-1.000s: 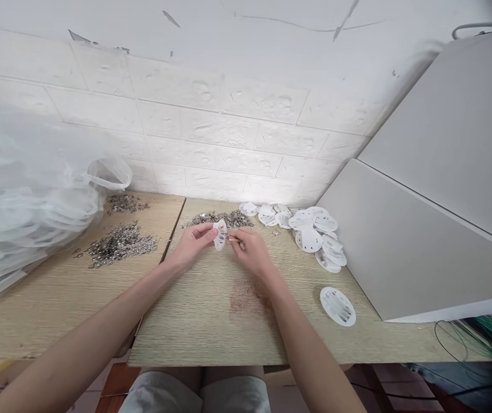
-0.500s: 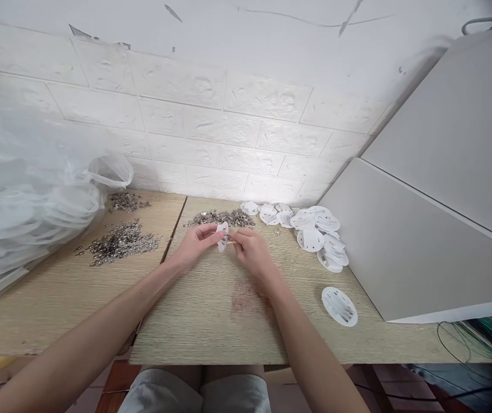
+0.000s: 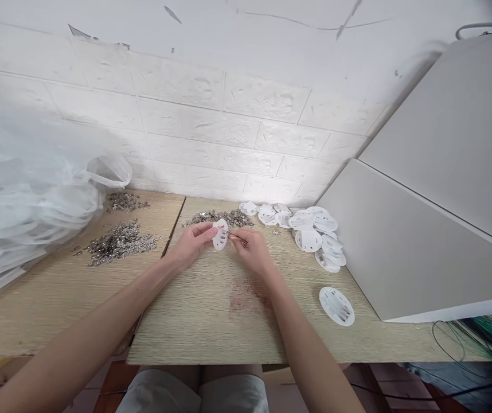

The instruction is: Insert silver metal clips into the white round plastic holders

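My left hand (image 3: pixel 194 244) pinches a white disc with small slots (image 3: pixel 219 236) by its left edge, thumb on the face. The disc stands tilted above the table, its slotted face partly towards me. My right hand (image 3: pixel 251 248) is closed on a thin metal tool (image 3: pixel 238 237), which looks like tweezers. Its tip meets the right edge of the disc; whether it grips a small part there I cannot tell. Just behind both hands lies a heap of small metal parts (image 3: pixel 229 217).
More slotted white discs (image 3: pixel 308 240) are piled at the back right, and a single disc (image 3: pixel 336 306) lies nearer. Loose metal pieces (image 3: pixel 123 244) form a heap on the left. A clear plastic bag (image 3: pixel 35 206) bulges at far left. A grey panel (image 3: pixel 422 246) borders the right.
The disc has turned from nearly edge-on to show more of its face and shifted slightly left. The tool in my right hand shows more clearly.
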